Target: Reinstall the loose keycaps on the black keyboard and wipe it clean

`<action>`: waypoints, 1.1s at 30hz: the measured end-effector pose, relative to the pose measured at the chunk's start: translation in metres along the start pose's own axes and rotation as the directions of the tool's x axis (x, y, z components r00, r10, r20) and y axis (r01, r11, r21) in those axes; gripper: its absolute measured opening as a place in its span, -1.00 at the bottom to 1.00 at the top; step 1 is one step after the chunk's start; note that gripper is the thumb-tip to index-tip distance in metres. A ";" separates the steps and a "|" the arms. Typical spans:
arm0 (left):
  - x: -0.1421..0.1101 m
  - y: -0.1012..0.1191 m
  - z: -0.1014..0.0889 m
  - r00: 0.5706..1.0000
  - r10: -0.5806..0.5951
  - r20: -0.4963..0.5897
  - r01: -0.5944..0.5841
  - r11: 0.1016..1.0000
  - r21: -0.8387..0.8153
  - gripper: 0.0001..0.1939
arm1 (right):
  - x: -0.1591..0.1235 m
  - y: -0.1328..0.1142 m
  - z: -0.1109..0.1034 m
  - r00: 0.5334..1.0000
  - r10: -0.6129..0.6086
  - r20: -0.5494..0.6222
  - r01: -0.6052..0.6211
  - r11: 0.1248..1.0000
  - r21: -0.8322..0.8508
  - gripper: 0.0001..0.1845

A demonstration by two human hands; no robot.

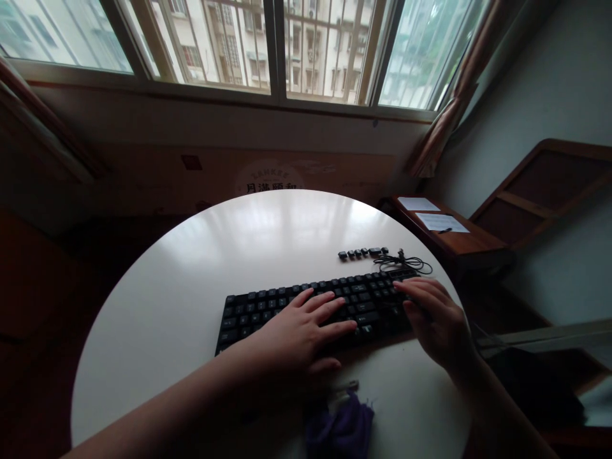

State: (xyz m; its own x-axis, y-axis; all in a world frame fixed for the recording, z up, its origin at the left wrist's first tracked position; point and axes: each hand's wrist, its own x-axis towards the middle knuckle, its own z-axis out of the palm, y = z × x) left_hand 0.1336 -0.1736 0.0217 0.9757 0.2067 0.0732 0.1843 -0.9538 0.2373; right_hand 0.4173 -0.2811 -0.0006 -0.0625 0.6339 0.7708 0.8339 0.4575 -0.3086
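A black keyboard [268,306] lies at a slant on the round white table. My left hand [306,328] rests palm down across its middle, fingers spread over the keys, thumb near the front edge. At the keyboard's right end, my right hand [437,319] curls its fingers and thumb over the number keys. Its thumb and fingertips bend toward each other in a pinch, and whatever is between them is too dark to make out. Behind the keyboard, several loose black keycaps [358,253] stand in a row beside a coiled black cable [404,261].
A purple cloth [342,427] lies near the table's front, with a small metal-tipped tool [351,386] just behind it. To the right, a wooden chair [478,245] carries papers [442,222] and a pen. The white table [143,331] has a curved edge.
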 end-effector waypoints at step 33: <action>0.029 0.005 0.009 0.971 -0.239 -0.006 0.239 0.969 0.056 -0.25 | 0.107 0.052 0.104 0.813 0.323 0.484 -0.149 0.920 -0.363 -0.59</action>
State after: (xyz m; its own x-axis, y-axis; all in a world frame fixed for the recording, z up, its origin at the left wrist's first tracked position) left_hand 0.1639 -0.1744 0.0165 0.9024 0.4304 0.0205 0.4188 -0.8873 0.1932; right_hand 0.3972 -0.1242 0.0077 -0.0469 0.9651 0.2576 0.9753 0.1000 -0.1969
